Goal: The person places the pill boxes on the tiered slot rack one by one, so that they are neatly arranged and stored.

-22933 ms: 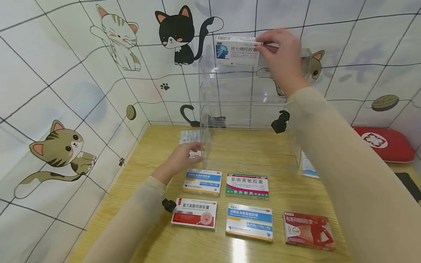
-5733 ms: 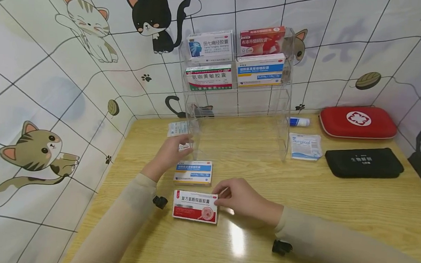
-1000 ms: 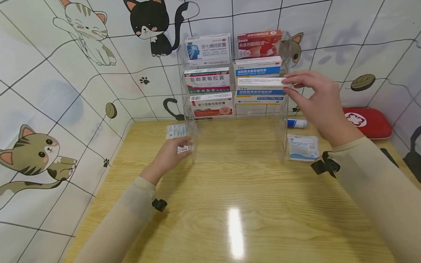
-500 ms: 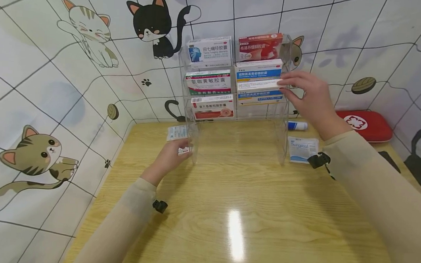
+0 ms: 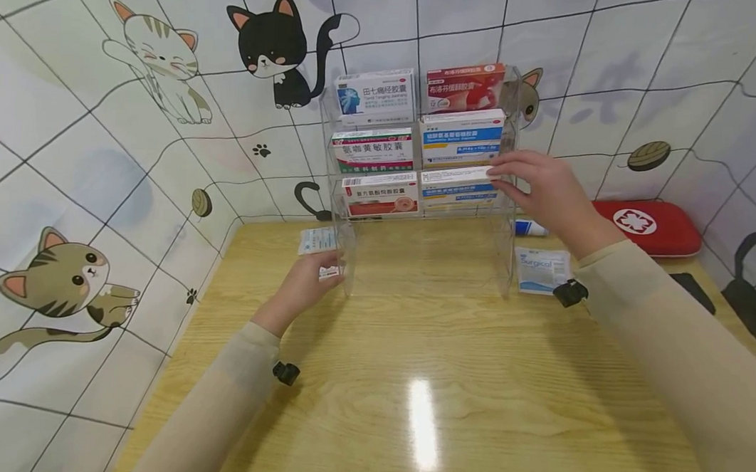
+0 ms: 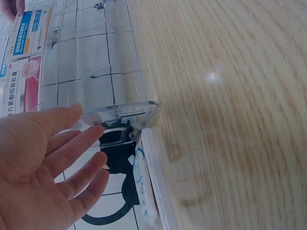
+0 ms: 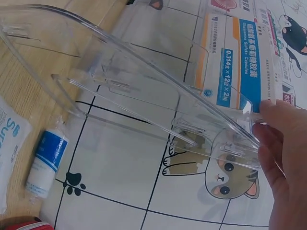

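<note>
My right hand (image 5: 547, 195) pinches the right end of a white, blue and orange medicine box (image 5: 459, 190). This box stands on the third tier of a clear acrylic display rack (image 5: 428, 260), right of a red and white medicine box (image 5: 380, 195). In the right wrist view my thumb lies on its printed face (image 7: 228, 60). My left hand (image 5: 301, 285) holds the rack's lower left side panel, thumb on one side and fingers on the other in the left wrist view. Part of that contact is hidden.
Above stand a blue and white box (image 5: 375, 97), red box (image 5: 465, 89), green and red box (image 5: 372, 150) and another blue box (image 5: 461, 137). Right of the rack lie a surgical packet (image 5: 542, 268), a tube (image 5: 530, 228), a red case (image 5: 648, 227) and a black pouch (image 5: 692, 289). Packets (image 5: 318, 240) lie left.
My right hand has lowered the blue and orange box from in front of the second tier onto the third tier. The left hand stays at the rack's side.
</note>
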A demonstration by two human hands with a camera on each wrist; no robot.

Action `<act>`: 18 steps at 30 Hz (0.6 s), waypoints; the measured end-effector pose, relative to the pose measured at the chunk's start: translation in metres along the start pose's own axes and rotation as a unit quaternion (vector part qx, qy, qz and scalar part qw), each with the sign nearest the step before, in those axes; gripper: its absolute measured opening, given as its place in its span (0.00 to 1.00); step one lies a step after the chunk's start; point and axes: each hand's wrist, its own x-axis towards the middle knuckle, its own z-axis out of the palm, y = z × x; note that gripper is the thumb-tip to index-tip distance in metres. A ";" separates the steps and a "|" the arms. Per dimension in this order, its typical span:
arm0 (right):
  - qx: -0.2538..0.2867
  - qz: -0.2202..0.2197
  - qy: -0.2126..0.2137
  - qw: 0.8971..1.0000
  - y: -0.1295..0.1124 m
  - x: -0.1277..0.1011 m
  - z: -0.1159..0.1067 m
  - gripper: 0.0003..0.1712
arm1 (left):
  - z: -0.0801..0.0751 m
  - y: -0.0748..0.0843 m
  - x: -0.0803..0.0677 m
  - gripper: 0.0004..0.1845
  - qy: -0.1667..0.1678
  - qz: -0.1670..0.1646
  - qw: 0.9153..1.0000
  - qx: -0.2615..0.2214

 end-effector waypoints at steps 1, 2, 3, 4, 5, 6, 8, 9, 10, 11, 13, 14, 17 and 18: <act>-0.006 -0.002 -0.006 1.000 0.000 0.000 0.000 0.18 | 0.000 0.000 0.000 0.29 0.000 -0.001 1.000 -0.001; -0.011 -0.005 -0.012 1.000 -0.001 0.000 0.000 0.19 | -0.001 0.000 -0.001 0.29 0.000 -0.002 1.000 -0.001; -0.015 -0.006 -0.018 1.000 -0.001 0.000 0.001 0.19 | -0.002 0.000 -0.001 0.29 0.000 -0.002 1.000 0.000; -0.017 -0.004 -0.022 1.000 -0.002 -0.001 0.001 0.20 | -0.002 0.001 -0.002 0.29 -0.002 -0.003 1.000 0.002; -0.016 -0.002 -0.023 1.000 -0.002 -0.001 0.001 0.21 | -0.003 0.001 -0.002 0.29 -0.003 -0.004 1.000 0.004; -0.015 0.001 -0.023 1.000 -0.003 -0.002 0.001 0.21 | -0.004 0.002 -0.002 0.29 -0.004 -0.005 1.000 0.007; -0.008 0.008 -0.015 1.000 -0.003 -0.004 0.000 0.21 | -0.004 0.003 -0.002 0.29 -0.006 -0.007 1.000 0.013; -0.003 0.014 -0.008 1.000 -0.003 -0.006 0.000 0.21 | -0.004 0.003 -0.001 0.29 -0.006 -0.008 1.000 0.015; 0.006 0.023 0.002 1.000 -0.004 -0.009 -0.001 0.21 | -0.003 0.004 -0.001 0.29 -0.007 -0.008 1.000 0.018; 0.015 0.032 0.012 0.999 -0.004 -0.013 -0.002 0.21 | -0.003 0.004 -0.001 0.29 -0.007 -0.007 1.000 0.023; 0.036 0.061 0.027 0.997 -0.004 -0.024 -0.004 0.22 | -0.002 0.004 -0.003 0.29 -0.012 -0.001 0.999 0.043; 0.051 0.081 0.030 0.995 -0.004 -0.031 -0.006 0.23 | -0.001 0.003 -0.004 0.28 -0.014 0.004 0.998 0.054; 0.079 0.146 0.003 0.986 -0.001 -0.061 -0.011 0.27 | -0.001 -0.001 -0.013 0.27 -0.013 0.012 0.995 0.096; 0.082 0.165 -0.011 0.983 0.001 -0.071 -0.013 0.28 | -0.003 -0.004 -0.017 0.26 -0.009 0.014 0.994 0.110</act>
